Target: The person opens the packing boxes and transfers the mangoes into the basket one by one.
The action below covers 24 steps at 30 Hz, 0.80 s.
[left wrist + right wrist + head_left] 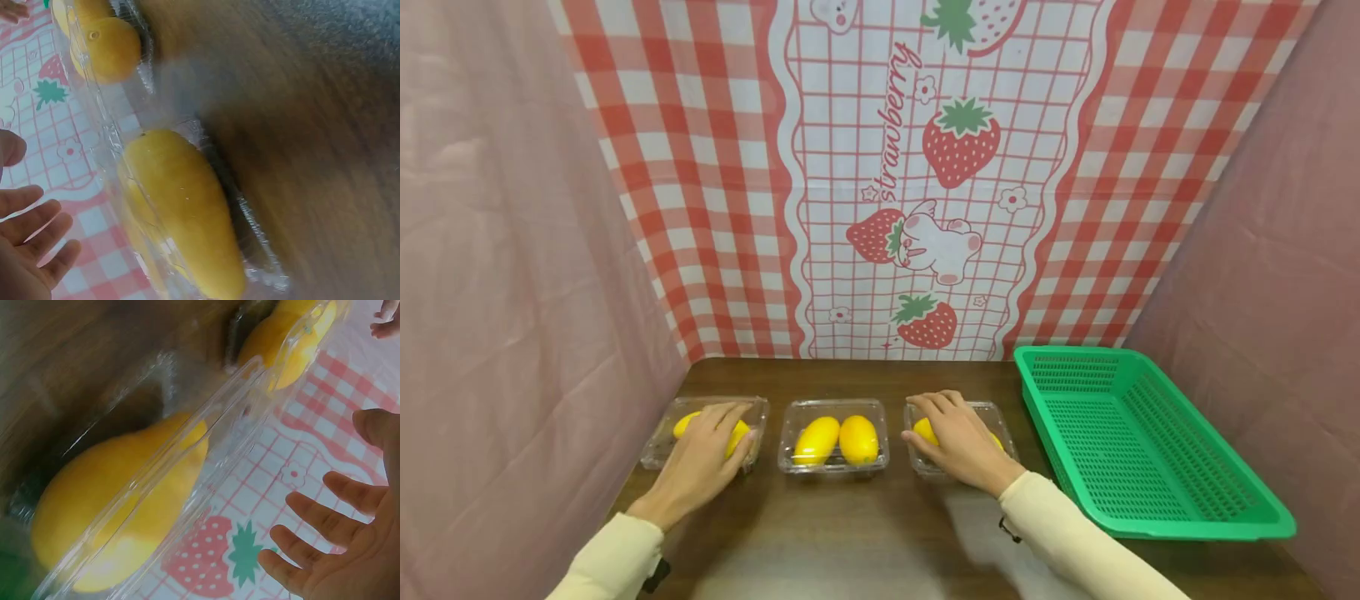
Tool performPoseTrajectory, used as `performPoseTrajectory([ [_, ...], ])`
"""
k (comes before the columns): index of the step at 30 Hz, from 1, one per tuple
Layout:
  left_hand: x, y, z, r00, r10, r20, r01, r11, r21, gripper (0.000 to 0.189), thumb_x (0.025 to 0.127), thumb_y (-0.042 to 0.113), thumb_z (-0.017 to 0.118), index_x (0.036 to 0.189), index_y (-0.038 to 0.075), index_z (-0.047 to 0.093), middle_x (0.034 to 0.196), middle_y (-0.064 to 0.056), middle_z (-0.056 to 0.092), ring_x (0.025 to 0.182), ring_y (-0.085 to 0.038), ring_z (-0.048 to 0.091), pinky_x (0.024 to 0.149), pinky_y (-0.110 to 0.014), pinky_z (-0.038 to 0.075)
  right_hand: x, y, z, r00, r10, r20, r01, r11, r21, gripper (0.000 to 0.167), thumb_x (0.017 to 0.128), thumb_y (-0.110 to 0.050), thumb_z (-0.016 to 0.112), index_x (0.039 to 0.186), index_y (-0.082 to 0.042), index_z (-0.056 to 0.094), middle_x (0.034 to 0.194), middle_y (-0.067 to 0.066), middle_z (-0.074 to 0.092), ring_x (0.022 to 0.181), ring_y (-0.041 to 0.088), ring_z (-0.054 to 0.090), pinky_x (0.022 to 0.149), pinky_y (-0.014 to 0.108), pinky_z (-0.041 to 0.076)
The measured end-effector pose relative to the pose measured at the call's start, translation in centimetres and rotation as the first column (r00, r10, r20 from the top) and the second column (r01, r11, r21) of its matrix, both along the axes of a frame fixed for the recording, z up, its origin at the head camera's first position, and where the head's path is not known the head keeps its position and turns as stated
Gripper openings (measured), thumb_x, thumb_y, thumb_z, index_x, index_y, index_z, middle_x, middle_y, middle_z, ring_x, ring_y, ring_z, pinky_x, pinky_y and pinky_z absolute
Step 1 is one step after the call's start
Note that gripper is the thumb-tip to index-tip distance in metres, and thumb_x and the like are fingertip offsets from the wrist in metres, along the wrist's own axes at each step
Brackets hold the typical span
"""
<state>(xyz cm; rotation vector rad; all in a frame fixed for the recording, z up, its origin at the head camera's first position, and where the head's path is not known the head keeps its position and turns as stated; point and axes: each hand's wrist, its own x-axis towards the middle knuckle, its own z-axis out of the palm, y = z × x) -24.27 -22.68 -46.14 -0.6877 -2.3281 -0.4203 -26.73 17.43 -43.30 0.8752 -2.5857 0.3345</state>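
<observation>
Three clear plastic clamshell boxes stand in a row on the table, each with yellow fruit that looks like mangoes. My left hand [700,454] is over the left box [657,437], partly covering its mango [685,423]. Over the right box [996,412] is my right hand [961,442], which hides much of the mango [924,431] inside. Between the hands, the middle box [835,406] shows two mangoes side by side. Both wrist views show loosely spread fingers [47,234] [325,515] above the lids, with nothing held. Whether the palms touch the lids I cannot tell.
A green plastic basket [1075,492] with slotted walls stands at the right, close beside the right box. Behind the wooden table [820,533] hangs a red-and-white strawberry cloth [850,150]. Pink curtains [512,292] close off both sides.
</observation>
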Motion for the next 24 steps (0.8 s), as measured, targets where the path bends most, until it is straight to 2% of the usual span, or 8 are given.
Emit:
performPoseTrajectory([
  [2, 0.0, -0.4, -0.1, 1.000, 0.005, -0.025, -0.004, 1.000, 0.023, 0.035, 0.089, 0.013, 0.077, 0.117, -0.006, 0.068, 0.113, -0.020, 0.069, 0.105, -0.038, 0.064, 0.091, -0.054, 0.051, -0.1, -0.7, 0.0, 1.000, 0.017, -0.004, -0.017, 1.000, -0.019, 0.050, 0.096, -0.040, 0.073, 0.134, -0.007, 0.064, 0.128, 0.009, 0.067, 0.118, 0.033, 0.057, 0.101, 0.049, 0.048],
  [5, 0.3, -0.8, -0.3, 1.000, 0.024, -0.019, -0.023, 0.999, 0.043, 0.026, 0.088, 0.010, 0.076, 0.110, -0.004, 0.069, 0.105, -0.016, 0.069, 0.099, -0.035, 0.065, 0.088, -0.053, 0.051, -0.2, -1.7, 0.0, 0.999, 0.040, -0.010, -0.040, 0.998, -0.049, 0.045, 0.094, -0.035, 0.076, 0.128, -0.007, 0.067, 0.123, 0.009, 0.069, 0.114, 0.032, 0.057, 0.098, 0.049, 0.049],
  [10, 1.1, -1.7, -0.8, 0.998, 0.064, -0.007, -0.063, 0.997, 0.050, 0.021, 0.087, 0.007, 0.076, 0.104, -0.003, 0.069, 0.102, -0.016, 0.069, 0.096, -0.036, 0.066, 0.087, -0.054, 0.051, -0.2, -3.5, -0.2, 0.996, 0.088, -0.026, -0.089, 0.994, -0.060, 0.041, 0.092, -0.031, 0.079, 0.123, -0.006, 0.070, 0.117, 0.008, 0.071, 0.109, 0.030, 0.058, 0.095, 0.047, 0.051],
  [16, 1.5, -2.6, -1.0, 0.995, 0.090, -0.030, -0.088, 0.993, 0.081, 0.019, 0.086, 0.005, 0.076, 0.101, -0.002, 0.069, 0.098, -0.016, 0.068, 0.086, -0.031, 0.065, 0.077, -0.049, 0.052, -0.5, -5.5, -0.3, 0.991, 0.124, -0.049, -0.126, 0.991, -0.046, 0.037, 0.096, -0.032, 0.075, 0.121, -0.005, 0.071, 0.116, 0.009, 0.072, 0.108, 0.029, 0.059, 0.095, 0.046, 0.050],
  [24, 2.2, -3.9, -1.2, 0.991, 0.117, -0.067, -0.108, 0.986, 0.130, 0.012, 0.084, 0.001, 0.075, 0.095, -0.001, 0.069, 0.090, -0.011, 0.068, 0.077, -0.025, 0.062, 0.073, -0.048, 0.050, -0.5, -8.7, 0.1, 0.989, 0.146, 0.012, -0.145, 0.989, -0.039, 0.036, 0.099, -0.033, 0.071, 0.122, -0.007, 0.071, 0.120, 0.008, 0.071, 0.111, 0.028, 0.058, 0.098, 0.046, 0.048],
])
